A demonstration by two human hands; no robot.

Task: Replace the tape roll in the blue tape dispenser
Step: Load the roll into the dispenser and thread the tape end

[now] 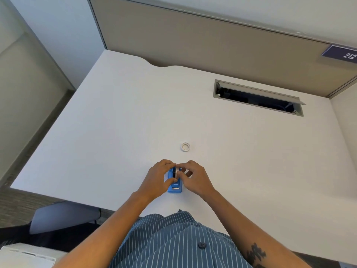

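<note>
Blue tape dispenser (174, 183) lies near the bench's front edge, long axis front-to-back, gripped between left hand (157, 177) and right hand (194, 177); the white tape roll (185, 147) lies just beyond, slightly nearer the right.

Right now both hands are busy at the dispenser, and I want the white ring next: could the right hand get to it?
Probably yes. The white ring lies alone on the desk just beyond the right hand, with nothing between them; the hand would have to let go of the blue dispenser first.
</note>
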